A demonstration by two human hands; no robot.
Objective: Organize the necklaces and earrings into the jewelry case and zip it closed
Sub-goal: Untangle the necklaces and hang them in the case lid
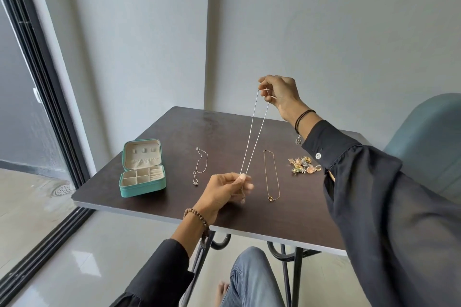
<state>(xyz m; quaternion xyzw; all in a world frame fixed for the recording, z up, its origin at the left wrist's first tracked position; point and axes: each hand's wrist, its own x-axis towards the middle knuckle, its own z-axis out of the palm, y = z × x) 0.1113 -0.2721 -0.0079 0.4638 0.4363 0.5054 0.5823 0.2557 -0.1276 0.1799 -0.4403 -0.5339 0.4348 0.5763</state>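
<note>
Silver necklace (253,132) held taut above table (174,207): right hand (279,95) pinches top, left hand (225,190) pinches lower end. Open teal jewelry case (142,169) left; earrings (303,164) right.

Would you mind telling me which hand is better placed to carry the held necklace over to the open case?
Probably the left hand: it pinches the silver necklace low, nearer the open jewelry case; the right hand holds the top end high, farther off.
</note>
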